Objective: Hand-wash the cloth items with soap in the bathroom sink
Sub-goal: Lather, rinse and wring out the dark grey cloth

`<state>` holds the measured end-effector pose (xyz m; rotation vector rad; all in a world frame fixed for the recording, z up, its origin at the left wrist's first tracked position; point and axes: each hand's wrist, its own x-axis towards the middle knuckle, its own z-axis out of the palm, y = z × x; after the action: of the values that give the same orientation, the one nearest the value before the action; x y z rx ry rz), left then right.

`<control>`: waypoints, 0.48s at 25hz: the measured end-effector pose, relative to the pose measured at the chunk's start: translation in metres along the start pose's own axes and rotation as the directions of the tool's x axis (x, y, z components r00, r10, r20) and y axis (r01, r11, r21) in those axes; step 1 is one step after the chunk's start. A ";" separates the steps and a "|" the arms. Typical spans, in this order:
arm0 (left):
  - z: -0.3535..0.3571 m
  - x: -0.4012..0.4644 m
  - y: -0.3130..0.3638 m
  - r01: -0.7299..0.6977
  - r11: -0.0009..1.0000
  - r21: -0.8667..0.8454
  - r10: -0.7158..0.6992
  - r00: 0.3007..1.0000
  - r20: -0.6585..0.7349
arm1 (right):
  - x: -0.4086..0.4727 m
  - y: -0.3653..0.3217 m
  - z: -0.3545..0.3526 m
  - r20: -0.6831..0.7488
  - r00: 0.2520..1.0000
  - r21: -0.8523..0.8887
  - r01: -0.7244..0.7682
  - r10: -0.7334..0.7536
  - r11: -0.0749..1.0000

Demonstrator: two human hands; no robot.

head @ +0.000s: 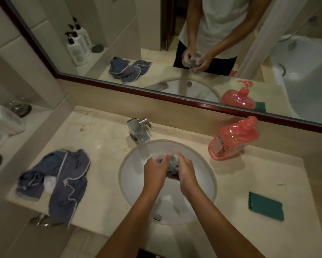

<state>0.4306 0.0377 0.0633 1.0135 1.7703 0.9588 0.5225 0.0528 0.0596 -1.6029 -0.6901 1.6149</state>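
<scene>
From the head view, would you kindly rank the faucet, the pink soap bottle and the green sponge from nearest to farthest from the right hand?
From the right hand:
1. Faucet, behind the basin, up-left.
2. Pink soap bottle, on the counter, up-right.
3. Green sponge, on the counter, far right.

Cloths left of sink

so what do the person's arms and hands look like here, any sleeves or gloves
Both forearms are bare, with no sleeves reaching into the head view. The left hand and right hand wear no gloves, and no watch or bracelet shows at the wrists. White soap foam clings to the fingers. The mirror shows a short-sleeved white shirt.
</scene>
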 end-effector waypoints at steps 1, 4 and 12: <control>0.003 0.001 0.001 0.003 1.000 0.006 -0.002 0.997 -0.081 | -0.001 -0.002 0.000 0.010 0.999 -0.016 -0.033 0.033 0.999; 0.005 0.003 0.007 0.012 0.999 -0.040 -0.021 0.973 -0.232 | -0.005 -0.001 0.002 0.007 0.999 -0.027 0.044 -0.044 0.999; 0.003 0.023 -0.002 0.340 0.904 -0.259 -0.337 0.940 0.058 | 0.007 0.015 0.005 -0.055 0.930 -0.157 0.351 -0.363 0.923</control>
<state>0.4256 0.0584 0.0536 0.5174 1.6818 0.9320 0.5156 0.0500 0.0438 -1.5285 -1.0103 1.2483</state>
